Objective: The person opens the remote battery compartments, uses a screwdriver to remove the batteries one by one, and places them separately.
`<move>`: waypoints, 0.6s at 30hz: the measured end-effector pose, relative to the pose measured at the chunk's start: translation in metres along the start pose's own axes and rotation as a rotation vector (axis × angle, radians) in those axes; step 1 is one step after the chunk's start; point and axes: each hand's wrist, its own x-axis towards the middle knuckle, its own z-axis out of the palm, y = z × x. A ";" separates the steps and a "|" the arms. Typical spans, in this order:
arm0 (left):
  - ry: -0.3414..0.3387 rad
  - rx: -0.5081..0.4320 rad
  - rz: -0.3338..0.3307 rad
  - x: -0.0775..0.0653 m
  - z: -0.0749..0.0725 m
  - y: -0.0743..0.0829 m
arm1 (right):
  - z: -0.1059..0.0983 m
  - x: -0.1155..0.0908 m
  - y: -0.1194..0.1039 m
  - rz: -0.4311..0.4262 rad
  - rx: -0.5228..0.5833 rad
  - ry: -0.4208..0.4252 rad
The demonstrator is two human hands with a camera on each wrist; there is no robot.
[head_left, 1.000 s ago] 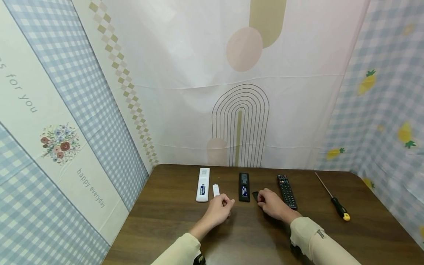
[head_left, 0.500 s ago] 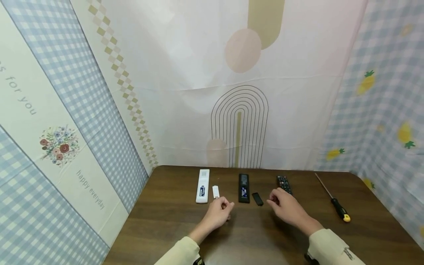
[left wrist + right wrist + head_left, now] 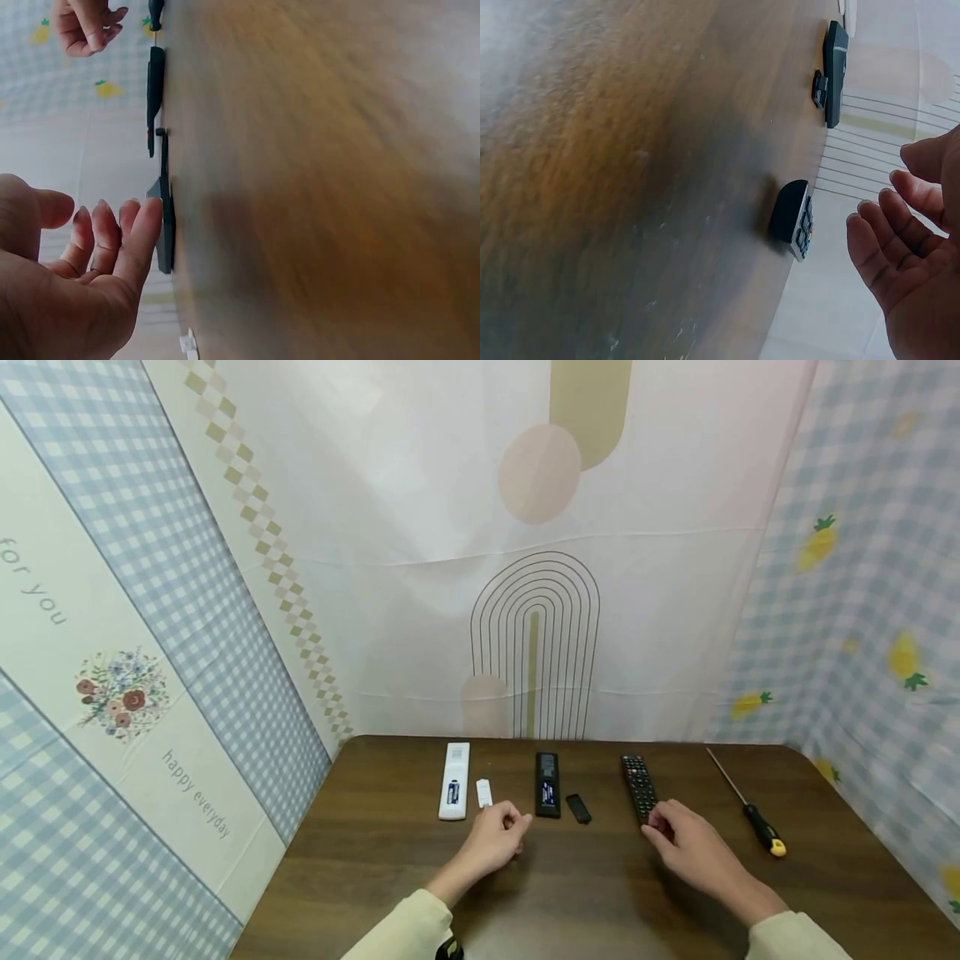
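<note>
Buttoned remote (image 3: 638,783) partly behind right grip (image 3: 692,845), white cover (image 3: 483,792) partly behind left grip (image 3: 492,837)

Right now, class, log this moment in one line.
left grip: empty; right grip: empty, near face-up remote; middle remote: battery bay uncovered

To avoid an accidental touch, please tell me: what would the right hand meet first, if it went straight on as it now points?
Probably the near end of the long, black, many-buttoned plastic remote control; the right hand overlaps it in the head view, though the hand's exact height is unclear.
</note>
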 end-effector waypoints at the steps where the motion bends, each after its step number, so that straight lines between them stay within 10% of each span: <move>1: -0.007 0.001 0.005 0.002 0.002 0.002 | -0.001 -0.001 0.000 0.004 0.001 -0.003; 18: -0.167 0.443 0.042 0.086 0.100 0.074 | -0.006 -0.015 0.020 0.046 -0.030 0.057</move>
